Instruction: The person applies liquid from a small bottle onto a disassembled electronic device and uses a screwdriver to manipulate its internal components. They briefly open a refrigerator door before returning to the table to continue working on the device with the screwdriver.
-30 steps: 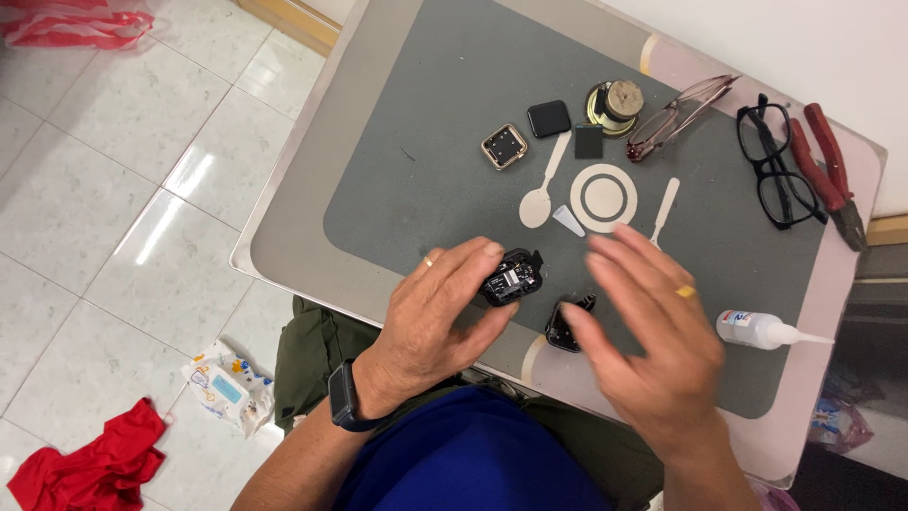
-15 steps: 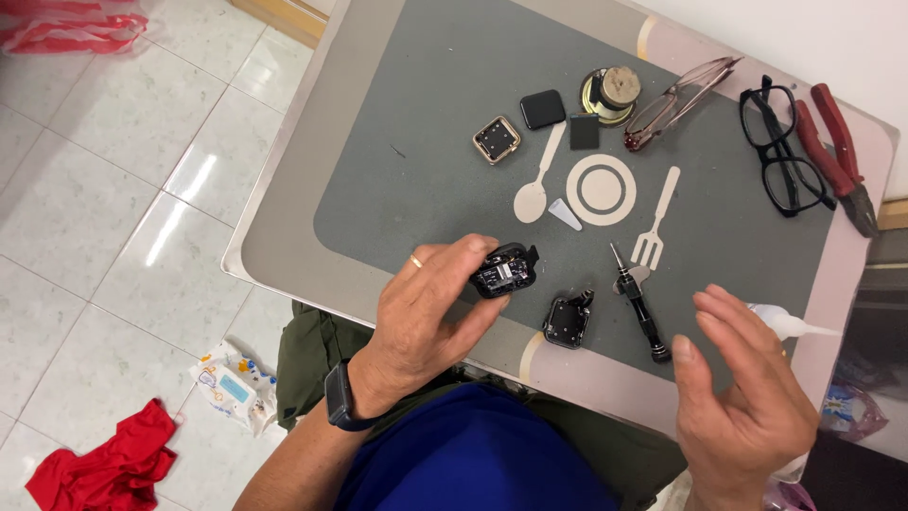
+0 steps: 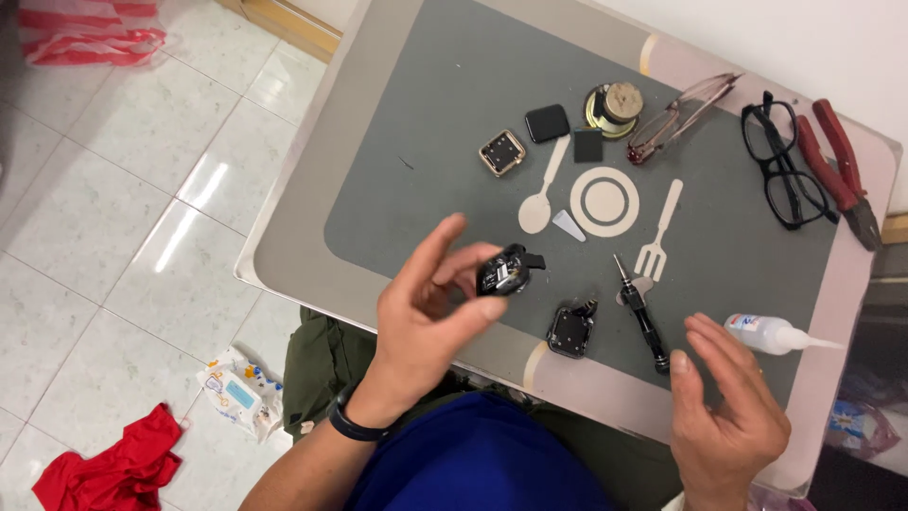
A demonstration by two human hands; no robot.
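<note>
Fingers of the left hand (image 3: 430,317) are pinching a small black watch body (image 3: 504,273) above the table (image 3: 293,237). Right hand (image 3: 724,416), fingers loosely spread and empty, is hovering beside the screwdriver (image 3: 640,310), likely needing picking up next.

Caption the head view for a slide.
Left hand pinches a small black round gadget; open right hand nears a black screwdriver.

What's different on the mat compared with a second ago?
The right hand drew back off the mat toward the near edge, uncovering the small screwdriver and the open black casing. The left hand kept pinching the small black part. The glue bottle, glasses and pliers stayed put.
</note>
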